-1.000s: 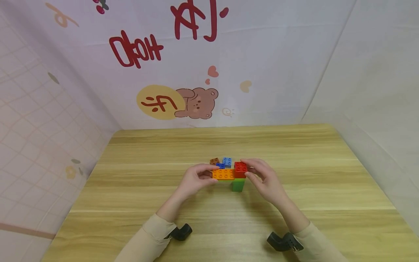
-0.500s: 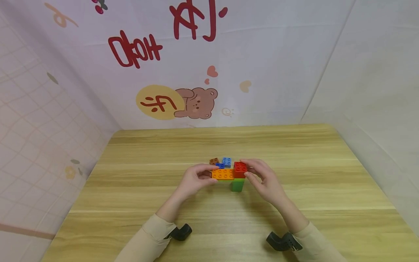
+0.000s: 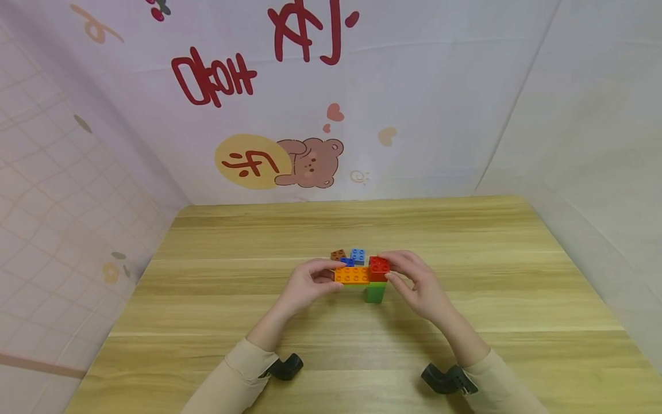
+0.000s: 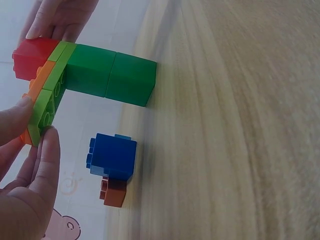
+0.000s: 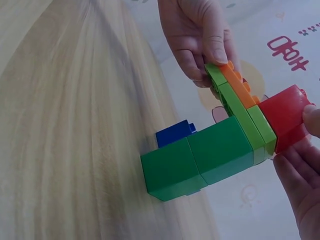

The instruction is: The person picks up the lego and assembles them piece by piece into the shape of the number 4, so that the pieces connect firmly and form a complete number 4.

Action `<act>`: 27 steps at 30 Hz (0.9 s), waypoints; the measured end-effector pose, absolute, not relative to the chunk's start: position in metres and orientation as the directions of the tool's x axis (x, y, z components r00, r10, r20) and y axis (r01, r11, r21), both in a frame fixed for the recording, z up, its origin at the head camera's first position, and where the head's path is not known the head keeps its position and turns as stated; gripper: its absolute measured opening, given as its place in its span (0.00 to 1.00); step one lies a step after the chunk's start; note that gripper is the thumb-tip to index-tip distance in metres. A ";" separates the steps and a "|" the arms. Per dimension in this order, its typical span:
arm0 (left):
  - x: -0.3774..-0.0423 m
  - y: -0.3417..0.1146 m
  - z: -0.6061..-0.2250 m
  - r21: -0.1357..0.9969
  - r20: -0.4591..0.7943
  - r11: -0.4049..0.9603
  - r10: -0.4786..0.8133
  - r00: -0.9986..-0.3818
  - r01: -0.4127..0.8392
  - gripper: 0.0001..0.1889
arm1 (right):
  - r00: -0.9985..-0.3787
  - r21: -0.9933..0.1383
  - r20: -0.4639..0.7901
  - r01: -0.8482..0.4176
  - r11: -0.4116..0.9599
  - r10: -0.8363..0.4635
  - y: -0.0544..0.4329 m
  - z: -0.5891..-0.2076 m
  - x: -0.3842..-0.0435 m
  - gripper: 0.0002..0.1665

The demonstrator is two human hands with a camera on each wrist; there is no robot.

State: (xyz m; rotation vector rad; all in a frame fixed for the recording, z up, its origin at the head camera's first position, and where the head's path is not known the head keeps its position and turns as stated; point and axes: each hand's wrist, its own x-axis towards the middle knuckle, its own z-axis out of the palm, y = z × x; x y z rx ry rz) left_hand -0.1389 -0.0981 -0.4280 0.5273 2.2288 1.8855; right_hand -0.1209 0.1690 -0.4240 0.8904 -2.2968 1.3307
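A toy-brick structure stands on the table, with two stacked dark green bricks as its post. Light green pieces lie across the top and jut out to the left. Over them sits a flat orange brick, and beside it, above the post, a red brick. My left hand pinches the free left end of the orange and light green pieces between thumb and fingers. From the other side, my right hand grips the red brick by its front and back.
Just behind the structure lie a light blue brick, a dark blue brick and a brown brick, close together. A printed cloth wall rises at the back edge of the wooden table.
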 end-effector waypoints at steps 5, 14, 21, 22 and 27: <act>-0.139 -0.097 -0.429 0.978 0.095 0.138 0.372 -0.923 0.156 0.19 | -0.723 -0.606 0.589 -0.691 0.394 -0.361 0.171 -0.425 -0.121 0.28; -0.138 -0.096 -0.431 0.979 0.094 0.136 0.366 -0.926 0.153 0.20 | -0.747 -0.651 0.565 -0.664 0.368 -0.349 0.173 -0.427 -0.122 0.26; -0.138 -0.095 -0.433 0.978 0.098 0.138 0.365 -0.926 0.158 0.20 | -0.793 -0.720 0.510 -0.605 0.340 -0.332 0.171 -0.427 -0.121 0.25; -0.138 -0.095 -0.433 0.978 0.099 0.137 0.365 -0.926 0.159 0.20 | -0.795 -0.725 0.510 -0.603 0.334 -0.328 0.169 -0.423 -0.118 0.25; -0.138 -0.094 -0.434 0.977 0.097 0.142 0.366 -0.926 0.159 0.20 | -0.786 -0.730 0.530 -0.613 0.300 -0.318 0.164 -0.414 -0.112 0.25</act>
